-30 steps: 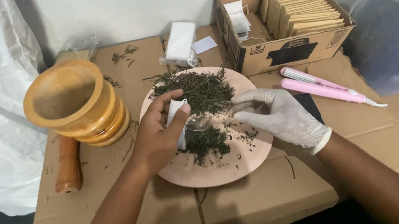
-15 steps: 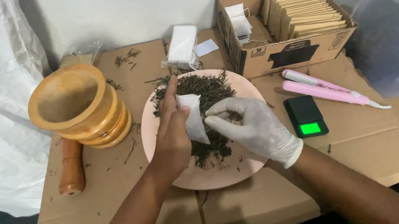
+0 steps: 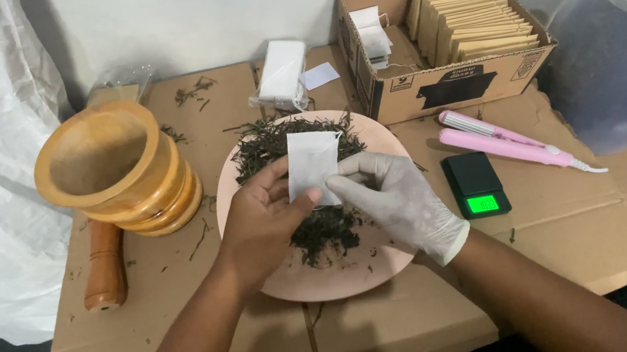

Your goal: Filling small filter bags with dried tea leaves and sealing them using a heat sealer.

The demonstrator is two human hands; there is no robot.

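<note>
Head view: two hands working over one pink plate [image 3: 295, 281] on the cardboard-covered bench [image 3: 585, 244]. Bare left hand [image 3: 259, 224] pinching one small white sachet [image 3: 310, 164], fingers closed on its lower edge. Gloved right hand [image 3: 398, 197] gripping that same sachet from the right, fingertips closed. Sachet hanging upright above one heap of dark dried leaves [image 3: 325, 231]. Sitting nearby: one wooden mortar [image 3: 113, 171], one pestle [image 3: 104, 267], one pocket scale [image 3: 476, 184], one pink sealer [image 3: 505, 142].

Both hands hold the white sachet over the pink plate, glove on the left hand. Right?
Not quite: the head view shows the glove on the right hand; the left hand is bare. Both do hold the white sachet over the pink plate.
</note>
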